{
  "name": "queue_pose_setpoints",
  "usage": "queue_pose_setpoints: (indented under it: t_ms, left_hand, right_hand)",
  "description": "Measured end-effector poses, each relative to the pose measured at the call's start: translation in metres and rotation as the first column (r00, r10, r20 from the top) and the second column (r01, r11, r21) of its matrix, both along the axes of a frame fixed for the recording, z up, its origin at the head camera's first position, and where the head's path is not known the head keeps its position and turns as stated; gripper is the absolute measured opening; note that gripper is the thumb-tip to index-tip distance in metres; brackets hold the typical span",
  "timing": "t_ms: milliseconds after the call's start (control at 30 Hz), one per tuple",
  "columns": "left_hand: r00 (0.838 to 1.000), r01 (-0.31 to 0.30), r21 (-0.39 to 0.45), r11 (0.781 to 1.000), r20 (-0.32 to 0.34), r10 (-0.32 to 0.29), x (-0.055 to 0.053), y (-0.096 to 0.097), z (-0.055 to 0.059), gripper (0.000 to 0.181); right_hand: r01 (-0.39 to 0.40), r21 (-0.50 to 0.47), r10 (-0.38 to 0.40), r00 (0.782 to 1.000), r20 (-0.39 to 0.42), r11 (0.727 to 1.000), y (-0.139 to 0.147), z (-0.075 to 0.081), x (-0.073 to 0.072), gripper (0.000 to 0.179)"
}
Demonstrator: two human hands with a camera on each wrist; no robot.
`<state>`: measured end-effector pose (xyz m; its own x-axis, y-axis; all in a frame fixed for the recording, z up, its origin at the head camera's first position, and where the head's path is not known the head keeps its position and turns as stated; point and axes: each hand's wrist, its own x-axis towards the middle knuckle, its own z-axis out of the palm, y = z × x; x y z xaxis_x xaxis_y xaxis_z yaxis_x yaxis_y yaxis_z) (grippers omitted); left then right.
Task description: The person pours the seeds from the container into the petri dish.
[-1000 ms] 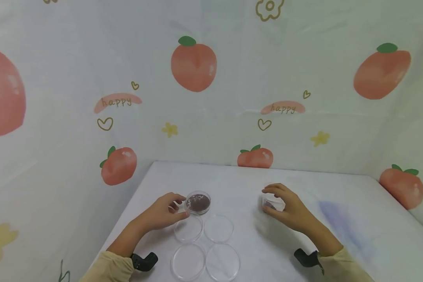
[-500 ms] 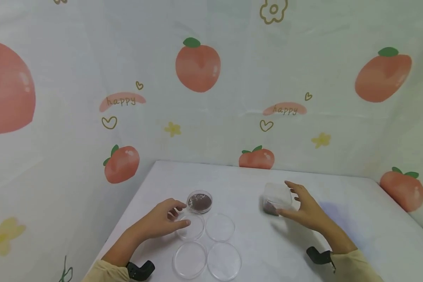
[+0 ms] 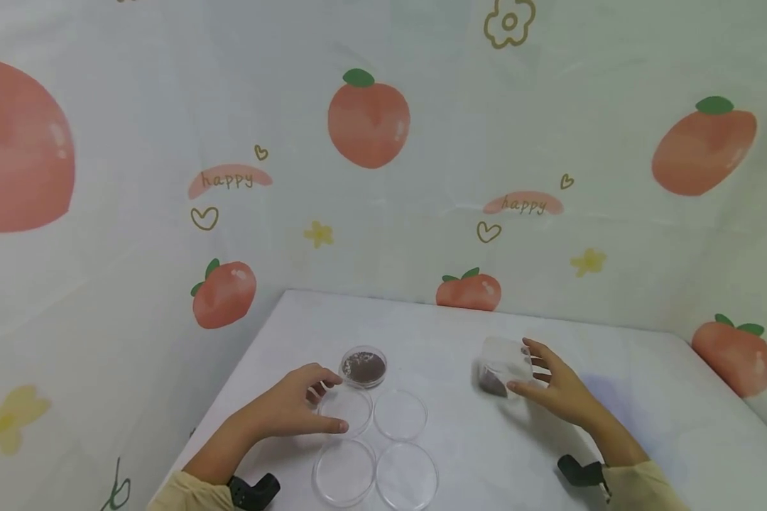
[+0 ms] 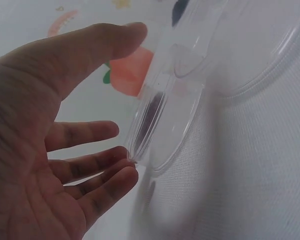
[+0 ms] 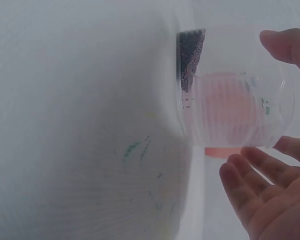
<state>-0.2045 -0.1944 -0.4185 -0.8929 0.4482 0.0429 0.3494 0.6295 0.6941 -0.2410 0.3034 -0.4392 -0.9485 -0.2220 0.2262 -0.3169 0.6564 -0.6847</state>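
A clear plastic jar point(image 3: 506, 355) stands upright on the white table, with dark grains point(image 5: 191, 55) banked up against one side inside it. My right hand point(image 3: 562, 387) is just to its right, fingers and thumb spread around the jar without gripping it. On the left, my left hand point(image 3: 294, 404) hovers with relaxed fingers and a separate thumb, holding nothing. Its fingertips are close to a round petri dish point(image 3: 364, 367) of dark material; whether they touch its edge I cannot tell. Several clear round dishes or lids point(image 3: 399, 414) lie in front of that dish.
The white tabletop point(image 3: 447, 440) runs back to a cloth point(image 3: 383, 234) printed with peaches, which hangs behind and at both sides. A pale blue smudge point(image 3: 604, 397) marks the table on the right. Black wrist devices point(image 3: 256, 492) sit at both sleeves.
My right hand has let go of the jar and drawn off to the right. The jar now stands fully visible. My left hand has shifted slightly toward me, off the dark-filled dish.
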Motion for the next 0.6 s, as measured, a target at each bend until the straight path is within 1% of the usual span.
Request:
queue_pose_setpoints:
  t_ms: [133, 233, 433, 600]
  left_hand:
    - [1.000, 0.018, -0.004, 1.000, -0.024, -0.018, -0.0005, -0.0011, -0.0020, 0.073]
    - [0.999, 0.016, -0.014, 1.000, -0.029, -0.016, -0.0002, -0.0006, -0.0017, 0.075]
    - [0.999, 0.014, -0.016, 1.000, -0.028, -0.015, 0.0024, 0.0028, 0.0010, 0.078]
    - [1.000, 0.003, -0.026, 1.000, -0.020, -0.004, 0.0047, 0.0046, 0.0011, 0.079]
  right_hand:
    - [-0.016, -0.026, 0.016, 1.000, 0.024, 1.000, 0.0003, 0.0021, -0.0020, 0.093]
    - [-0.017, -0.035, 0.018, 0.999, 0.047, 0.999, 0.0019, 0.0021, -0.0035, 0.093]
    - [-0.010, -0.032, 0.013, 0.996, 0.093, 0.999, 0.0049, -0.0014, -0.0061, 0.093]
    - [0.005, -0.049, 0.000, 0.995, 0.099, 0.999, 0.0028, -0.0029, -0.0054, 0.089]
